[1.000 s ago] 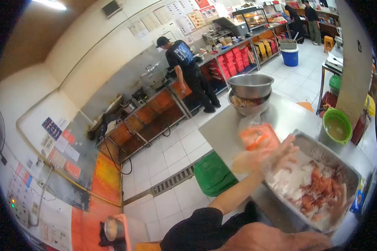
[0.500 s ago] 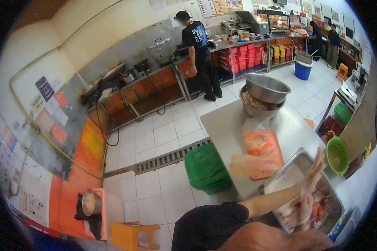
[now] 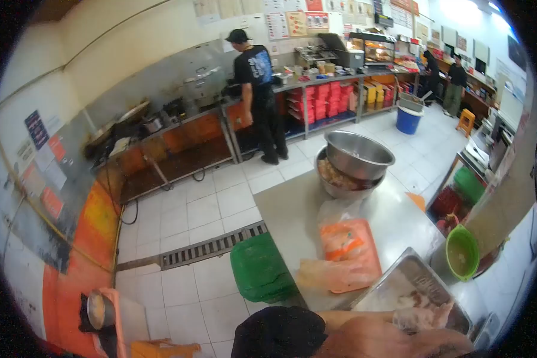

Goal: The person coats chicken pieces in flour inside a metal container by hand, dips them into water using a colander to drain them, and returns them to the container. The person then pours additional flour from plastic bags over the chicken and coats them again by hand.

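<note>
My left hand (image 3: 422,317), in a clear plastic glove, reaches low over the near part of a rectangular metal tray (image 3: 373,296). Its fingers are blurred, so I cannot tell whether they hold anything. The tray holds white powder (image 3: 394,286) with some reddish-brown bits. My right hand cannot be made out; blurred skin at the bottom edge covers that area. Beside the tray lies an orange-pink board (image 3: 367,253), bearing a clear plastic bag with orange print (image 3: 343,243) and a pale, see-through plastic piece (image 3: 325,273).
Two stacked steel bowls (image 3: 361,156) stand at the table's (image 3: 286,209) far end, the lower one with food in it. A green lidded bin (image 3: 262,265) is left of the table, a green basket (image 3: 463,253) right. A co-worker (image 3: 259,95) stands at the back counter.
My left hand, raised with fingers spread, has come down low over the tray. The other gloved hand is no longer distinguishable. The view has shifted, so the room's contents appear further left.
</note>
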The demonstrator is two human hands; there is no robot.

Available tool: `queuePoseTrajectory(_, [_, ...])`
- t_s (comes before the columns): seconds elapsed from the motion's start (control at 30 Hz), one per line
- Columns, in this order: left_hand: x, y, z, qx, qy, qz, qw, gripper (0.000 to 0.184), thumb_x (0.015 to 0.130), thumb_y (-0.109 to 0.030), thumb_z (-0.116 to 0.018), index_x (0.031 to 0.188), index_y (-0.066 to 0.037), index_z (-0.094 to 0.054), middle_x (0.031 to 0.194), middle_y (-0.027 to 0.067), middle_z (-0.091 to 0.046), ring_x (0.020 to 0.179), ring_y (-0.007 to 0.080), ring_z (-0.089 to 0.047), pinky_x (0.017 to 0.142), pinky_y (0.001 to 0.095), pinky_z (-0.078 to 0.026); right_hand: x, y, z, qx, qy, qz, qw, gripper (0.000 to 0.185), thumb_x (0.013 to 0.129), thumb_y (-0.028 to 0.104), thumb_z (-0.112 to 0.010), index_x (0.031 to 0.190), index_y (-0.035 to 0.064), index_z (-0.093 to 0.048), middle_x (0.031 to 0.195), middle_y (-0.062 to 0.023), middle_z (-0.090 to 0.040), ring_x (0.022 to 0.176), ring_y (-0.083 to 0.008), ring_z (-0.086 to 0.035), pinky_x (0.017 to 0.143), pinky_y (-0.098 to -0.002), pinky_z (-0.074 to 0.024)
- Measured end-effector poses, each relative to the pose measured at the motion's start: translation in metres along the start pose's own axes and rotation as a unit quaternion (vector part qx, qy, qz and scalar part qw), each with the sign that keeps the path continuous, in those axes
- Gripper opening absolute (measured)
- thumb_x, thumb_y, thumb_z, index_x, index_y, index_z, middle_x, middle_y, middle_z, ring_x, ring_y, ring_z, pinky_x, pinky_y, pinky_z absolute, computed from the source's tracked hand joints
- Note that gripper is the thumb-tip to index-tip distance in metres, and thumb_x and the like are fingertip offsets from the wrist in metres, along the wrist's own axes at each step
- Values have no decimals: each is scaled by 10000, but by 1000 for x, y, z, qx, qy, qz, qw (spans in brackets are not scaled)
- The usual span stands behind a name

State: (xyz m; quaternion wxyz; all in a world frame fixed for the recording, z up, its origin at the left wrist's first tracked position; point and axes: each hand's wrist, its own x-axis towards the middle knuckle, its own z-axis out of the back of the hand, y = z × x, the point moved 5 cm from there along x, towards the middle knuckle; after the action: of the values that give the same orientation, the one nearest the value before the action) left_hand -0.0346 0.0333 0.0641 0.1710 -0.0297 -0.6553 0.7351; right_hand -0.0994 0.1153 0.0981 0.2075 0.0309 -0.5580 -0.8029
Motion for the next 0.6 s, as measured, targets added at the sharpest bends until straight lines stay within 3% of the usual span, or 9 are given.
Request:
queuePoseTrajectory(0.07, [-2, -4, -12, -25, 37, -14, 999, 363, 856, -314, -638, 1083, -31, -607, 753, 94, -641, 660, 192, -599, 606, 338, -476, -1, -10, 10, 14, -58, -13, 998, 397, 961, 255, -538, 1246, -9, -456, 1033, -168, -591, 822, -206, -590, 682, -304, -481])
queuePoseTrajectory(0.23, [4, -33, -4, -97, 17, -12, 995, 341, 843, -307, -651, 1001, -6, -664, 683, 94, -630, 635, 201, -601, 590, 353, -472, -23, -25, 36, 52, -212, -35, 975, 489, 951, 263, -547, 1331, -18, -422, 1120, -201, -586, 886, -231, -600, 739, -314, -493])
queuePoseTrajectory(0.33, [10, -45, -8, -72, 109, 119, 984, 322, 857, -313, -633, 888, 6, -663, 662, 80, -611, 626, 182, -589, 601, 344, -477, -34, -32, 44, 67, -281, -34, 957, 546, 945, 267, -552, 1382, -23, -402, 1172, -221, -583, 925, -246, -606, 774, -320, -501])
queuePoseTrajectory(0.43, [31, 18, -33, -8, 183, 106, 977, 314, 859, -296, -642, 810, 13, -662, 660, 83, -623, 631, 168, -600, 605, 335, -484, -36, -51, 61, 71, -281, 42, 956, 660, 931, 289, -565, 1456, -31, -324, 1290, -241, -540, 1018, -283, -604, 873, -342, -494])
queuePoseTrajectory(0.5, [24, 35, -48, -186, 172, 208, 945, 268, 864, -251, -644, 782, 4, -665, 613, 99, -602, 594, 170, -601, 579, 330, -478, -37, -56, 67, 70, -250, 59, 964, 689, 915, 298, -588, 1460, -20, -309, 1277, -231, -549, 1041, -284, -599, 901, -344, -478])
queuePoseTrajectory(0.57, [32, 45, -58, -36, 182, 76, 980, 257, 901, -205, -629, 727, -16, -633, 632, 48, -602, 594, 144, -581, 563, 331, -470, -38, -56, 73, 62, -210, 56, 974, 721, 900, 307, -611, 1464, -9, -294, 1263, -221, -559, 1064, -284, -593, 929, -345, -462])
queuePoseTrajectory(0.6, [34, 27, -65, -28, 181, 44, 982, 248, 896, -205, -639, 724, -26, -635, 637, 53, -608, 595, 149, -580, 573, 339, -471, -37, -58, 77, 60, -186, 50, 980, 737, 892, 312, -623, 1467, -3, -286, 1256, -216, -564, 1076, -284, -590, 943, -346, -453])
